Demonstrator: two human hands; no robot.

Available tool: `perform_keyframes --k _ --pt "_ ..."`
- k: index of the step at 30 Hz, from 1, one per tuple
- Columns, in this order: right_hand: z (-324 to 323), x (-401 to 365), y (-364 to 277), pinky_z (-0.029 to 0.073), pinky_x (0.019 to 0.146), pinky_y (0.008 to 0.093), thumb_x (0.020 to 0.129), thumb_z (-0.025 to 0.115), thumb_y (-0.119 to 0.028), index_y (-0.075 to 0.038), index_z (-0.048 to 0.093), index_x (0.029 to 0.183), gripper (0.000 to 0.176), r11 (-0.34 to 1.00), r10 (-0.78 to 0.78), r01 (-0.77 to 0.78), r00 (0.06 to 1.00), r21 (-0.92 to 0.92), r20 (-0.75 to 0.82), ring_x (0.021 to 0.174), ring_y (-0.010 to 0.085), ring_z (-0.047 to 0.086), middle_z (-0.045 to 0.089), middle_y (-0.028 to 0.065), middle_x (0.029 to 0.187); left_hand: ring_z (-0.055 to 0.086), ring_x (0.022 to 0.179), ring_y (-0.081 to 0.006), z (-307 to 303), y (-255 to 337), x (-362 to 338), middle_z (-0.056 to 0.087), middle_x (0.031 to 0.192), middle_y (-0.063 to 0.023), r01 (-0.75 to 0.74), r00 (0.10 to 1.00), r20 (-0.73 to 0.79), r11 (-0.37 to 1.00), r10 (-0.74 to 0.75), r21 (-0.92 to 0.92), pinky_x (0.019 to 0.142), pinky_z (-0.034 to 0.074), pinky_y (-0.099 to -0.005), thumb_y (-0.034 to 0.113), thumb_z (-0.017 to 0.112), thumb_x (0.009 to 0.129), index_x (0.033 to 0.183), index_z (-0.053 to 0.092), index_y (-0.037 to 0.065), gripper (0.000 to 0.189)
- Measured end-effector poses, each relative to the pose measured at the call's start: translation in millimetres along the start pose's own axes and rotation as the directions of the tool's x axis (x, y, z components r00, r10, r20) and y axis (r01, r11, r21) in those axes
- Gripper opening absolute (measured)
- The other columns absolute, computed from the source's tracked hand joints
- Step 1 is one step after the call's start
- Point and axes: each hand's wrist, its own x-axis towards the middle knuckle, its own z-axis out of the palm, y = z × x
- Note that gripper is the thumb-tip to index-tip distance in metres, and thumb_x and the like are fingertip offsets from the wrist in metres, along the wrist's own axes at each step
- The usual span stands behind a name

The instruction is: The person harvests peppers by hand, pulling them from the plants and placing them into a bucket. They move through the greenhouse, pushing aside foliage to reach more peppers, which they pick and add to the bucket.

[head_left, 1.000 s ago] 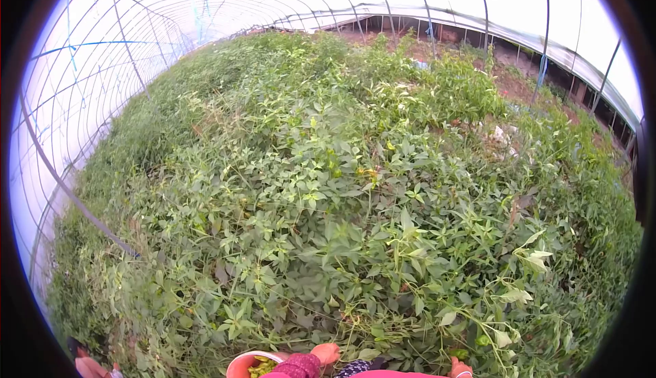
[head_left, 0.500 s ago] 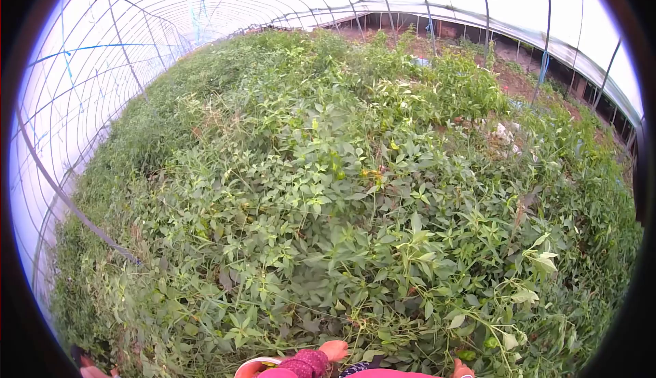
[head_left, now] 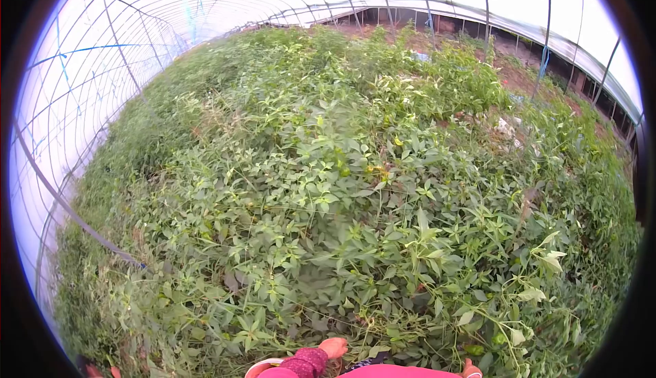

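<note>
Because the camera looks out over the bed rather than down, little of my hands shows. I take the basin [head_left: 262, 366] as my marker. Only a curved strip of its pale rim appears at the very bottom of the view, so I cannot see what lies in it.

My left hand [head_left: 333, 348], in a knitted magenta sleeve [head_left: 305, 363], sits just to the right of that rim, close enough that it may be touching. I cannot tell whether it grips the rim, is clenched or hangs loose. My right hand [head_left: 470, 371] is well apart from the basin, further to its right, a mere sliver at the frame edge, and its state is hidden too. Just above it hangs what looks like a dark green fruit [head_left: 474, 349].

Beyond the basin the plants [head_left: 328, 193] stand in a dense tangle of crossing stems. They run back to the hoop frame [head_left: 102, 71] of the tunnel, far to the basin's left.

The basin sits low among leaning stems, and I judge that a snag on its rim, or a slack hold, could tip it into the foliage. With the stems so interlaced, any pull near the fruit could snap a neighbouring branch.
</note>
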Motion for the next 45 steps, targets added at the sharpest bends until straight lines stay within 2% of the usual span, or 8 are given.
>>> perform_keyframes --k 6,12,25,30,31,35,40,45 --pt "24 26 16 0.045 0.080 0.0444 0.090 0.043 -0.036 -0.002 0.048 0.120 0.046 0.997 -0.049 0.045 0.997 -0.060 -0.061 0.096 0.0375 0.058 0.061 0.0238 0.103 0.057 0.096 -0.0334 -6 -7 -9 0.062 0.098 -0.0175 0.001 0.999 -0.052 0.997 -0.005 -0.080 0.082 0.044 -0.0425 0.028 0.050 0.080 0.095 0.059 0.003 0.030" --pt "33 41 22 0.044 0.080 0.0444 0.095 0.031 -0.030 0.000 0.056 0.110 0.041 0.994 -0.066 0.059 0.995 -0.093 -0.077 0.097 0.0377 0.057 0.060 0.0231 0.105 0.056 0.099 -0.0323 -10 -9 -15 0.061 0.102 -0.0173 0.021 0.999 -0.029 0.993 -0.024 -0.112 0.084 0.043 -0.0418 0.028 0.050 0.081 0.100 0.058 0.002 0.033" --pt "37 49 27 0.044 0.082 0.0445 0.083 0.053 -0.032 -0.007 0.051 0.120 0.044 0.995 -0.056 0.049 0.996 -0.090 -0.069 0.101 0.0337 0.056 0.059 0.0185 0.109 0.055 0.103 -0.0315 -14 -3 -10 0.060 0.107 -0.0162 0.036 0.999 0.027 0.996 -0.033 -0.081 0.086 0.044 -0.0412 0.028 0.050 0.081 0.108 0.057 0.005 0.036" --pt "40 82 24 0.040 0.092 0.0477 0.071 0.067 -0.037 -0.008 0.047 0.124 0.064 0.976 0.214 -0.218 0.967 0.016 0.138 0.114 0.0364 0.049 0.055 0.0200 0.117 0.056 0.101 -0.0324 -20 0 -16 0.060 0.107 -0.0174 0.087 0.987 -0.125 0.988 -0.103 -0.128 0.086 0.044 -0.0419 0.028 0.051 0.080 0.108 0.059 0.006 0.037" --pt "54 75 37 0.044 0.088 0.0438 0.072 0.065 -0.041 -0.003 0.048 0.121 0.065 1.000 0.008 -0.008 1.000 -0.005 -0.009 0.100 0.0370 0.058 0.061 0.0224 0.105 0.056 0.101 -0.0326 -19 1 -14 0.060 0.107 -0.0176 0.093 0.986 -0.129 0.989 -0.108 -0.118 0.086 0.044 -0.0420 0.028 0.051 0.079 0.108 0.059 0.006 0.037" --pt "-17 -14 -20 0.046 0.085 0.0420 0.074 0.063 -0.038 -0.005 0.047 0.117 0.057 0.998 0.051 -0.049 0.998 0.031 -0.039 0.100 0.0345 0.058 0.060 0.0209 0.107 0.059 0.093 -0.0346 -10 15 0 0.063 0.099 -0.0183 -0.010 0.988 -0.157 1.000 0.008 -0.013 0.082 0.046 -0.0413 0.029 0.055 0.078 0.105 0.062 0.006 0.036" --pt "-5 -24 -7 0.043 0.091 0.0426 0.077 0.064 -0.035 -0.009 0.038 0.129 0.064 0.989 0.147 -0.147 0.988 0.001 0.048 0.112 0.0311 0.052 0.053 0.0172 0.123 0.063 0.086 -0.0293 4 3 -14 0.066 0.089 -0.0157 0.045 0.995 -0.077 0.986 -0.058 -0.160 0.078 0.049 -0.0373 0.022 0.057 0.076 0.097 0.063 0.002 0.030" --pt "18 -8 5 0.046 0.087 0.0396 0.080 0.060 -0.028 -0.005 0.046 0.121 0.049 0.980 0.189 -0.185 0.981 0.073 -0.046 0.103 0.0315 0.057 0.060 0.0172 0.110 0.064 0.086 -0.0276 0 -9 -11 0.067 0.089 -0.0159 0.084 0.996 -0.015 0.995 -0.085 -0.058 0.078 0.049 -0.0348 0.019 0.059 0.077 0.096 0.063 0.001 0.027"
